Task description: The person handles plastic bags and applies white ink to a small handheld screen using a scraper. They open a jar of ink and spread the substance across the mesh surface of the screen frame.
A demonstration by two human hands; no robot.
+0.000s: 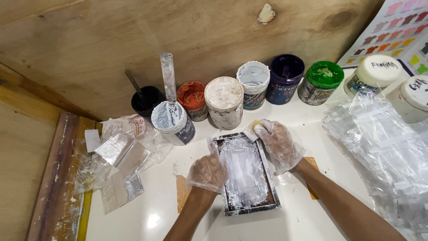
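A small rectangular printing frame (269, 178) smeared with silver-white paint lies on the white table (312, 218). My left hand (207, 172), in a thin clear glove, presses on the frame's left edge. My right hand (278, 145), also gloved, grips a small yellowish scraper card (253, 130) at the frame's top right corner, touching the painted mesh.
A row of paint tubs stands behind the frame: black (147, 100), silver (173, 121) with a stick in it, orange (192, 99), a lidded white one (224, 100), then silver-white, purple (285, 78), green (322, 81). Clear plastic sheets (379, 143) pile at right; foil scraps (120, 154) lie at left.
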